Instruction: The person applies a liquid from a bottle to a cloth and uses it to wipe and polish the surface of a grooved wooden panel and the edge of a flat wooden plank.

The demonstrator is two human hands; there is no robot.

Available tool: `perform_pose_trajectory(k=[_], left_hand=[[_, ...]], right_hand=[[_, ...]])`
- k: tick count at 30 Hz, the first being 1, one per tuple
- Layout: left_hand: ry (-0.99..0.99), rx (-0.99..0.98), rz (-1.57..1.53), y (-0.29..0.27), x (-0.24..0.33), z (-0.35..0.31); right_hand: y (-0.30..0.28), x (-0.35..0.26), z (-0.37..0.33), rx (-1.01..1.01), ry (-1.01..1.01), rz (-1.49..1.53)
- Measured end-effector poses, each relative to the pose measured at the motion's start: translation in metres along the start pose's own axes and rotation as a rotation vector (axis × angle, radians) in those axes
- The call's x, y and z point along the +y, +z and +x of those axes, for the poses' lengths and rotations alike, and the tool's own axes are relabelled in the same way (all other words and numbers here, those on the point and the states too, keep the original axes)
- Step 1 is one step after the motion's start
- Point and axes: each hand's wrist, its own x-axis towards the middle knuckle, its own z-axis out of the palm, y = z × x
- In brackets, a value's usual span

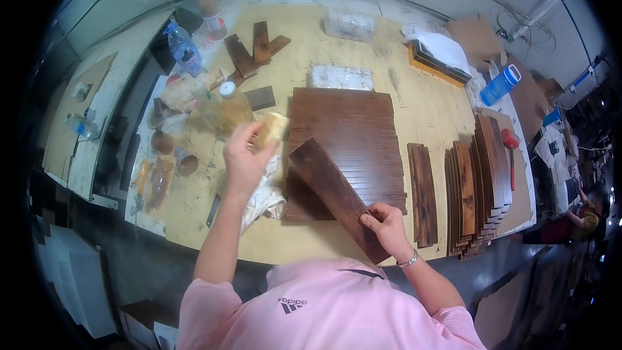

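My left hand (243, 159) is closed on a pale yellow sponge-like block (273, 128), raised beside a bottle of amber liquid with a white cap (235, 109). My right hand (387, 223) grips the near end of a dark brown wooden plank (334, 191), thumb on top. The plank is tilted, its far end pointing up and left. Beneath it lies a wide stack of brown grooved boards (350, 123). A crumpled white cloth (262, 202) rests below my left hand, partly hidden by my forearm.
More planks lie to the right (423, 194), beside a leaning row of boards (463, 188) and a red-headed mallet (510, 142). Two white wrapped blocks (341, 78) stand behind the stack. Plastic bottles (183, 48) and loose wood pieces (261, 42) occupy the back left. A person (586, 217) is far right.
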Motion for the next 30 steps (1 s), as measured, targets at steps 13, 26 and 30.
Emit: perform_pose_trajectory(k=[13, 26, 30], left_hand=[[0.065, 0.030, 0.016, 0.015, 0.027, -0.012], [0.122, -0.066, 0.021, 0.001, 0.031, -0.009], [0.101, -0.034, -0.008, -0.007, 0.012, -0.004]], right_hand=[[0.003, 0.006, -0.008, 0.200, -0.260, -0.375], [-0.006, 0.006, -0.010, 0.113, -0.189, -0.286], [-0.016, 0.014, -0.010, 0.060, -0.139, -0.221]])
